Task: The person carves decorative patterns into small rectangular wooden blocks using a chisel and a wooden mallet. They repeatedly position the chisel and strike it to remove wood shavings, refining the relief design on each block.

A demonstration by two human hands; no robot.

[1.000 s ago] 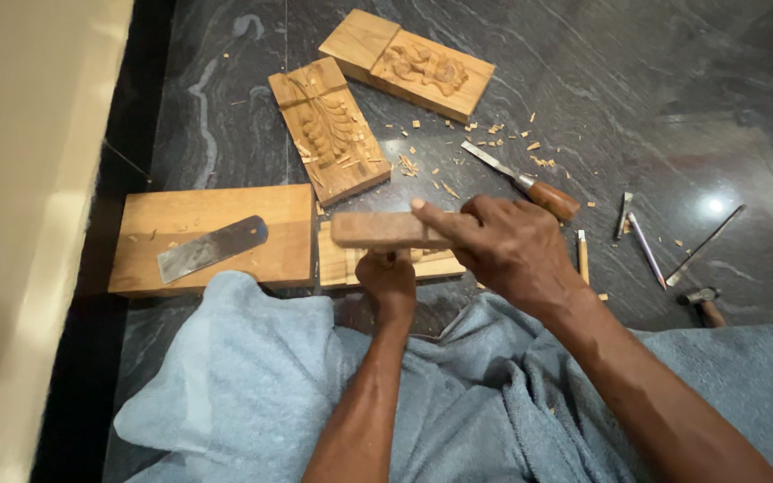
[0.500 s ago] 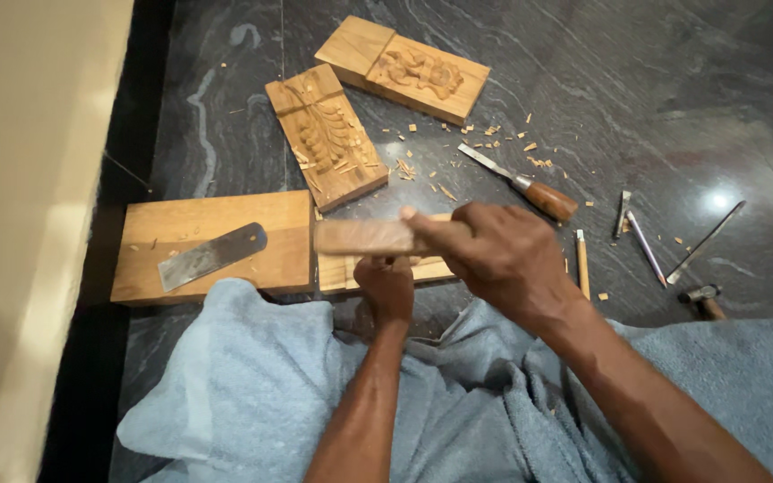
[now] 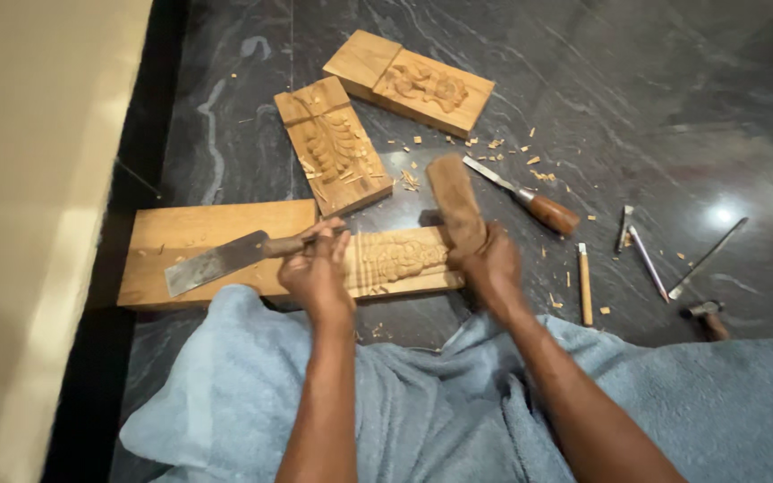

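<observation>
My left hand (image 3: 317,268) is closed around a small chisel, mostly hidden by the fingers, at the left end of a long carved wooden strip (image 3: 400,259) on the dark stone floor. My right hand (image 3: 491,266) grips a wooden mallet block (image 3: 454,199), which is lifted and tilted away above the strip's right end. A wide flat blade (image 3: 212,266) lies on a plain wooden board (image 3: 199,234) just left of my left hand, with its handle reaching toward my fingers.
Two carved wooden panels (image 3: 331,145) (image 3: 413,82) lie farther out. A wooden-handled chisel (image 3: 530,199), a thin stick (image 3: 584,284) and several metal tools (image 3: 641,246) lie to the right among wood chips. A blue towel (image 3: 422,402) covers my lap. A pale wall (image 3: 38,179) is at left.
The mallet block lay level over my left hand before; now my right hand has swung it up and to the right, uncovering the carved strip. My left hand stayed on the strip.
</observation>
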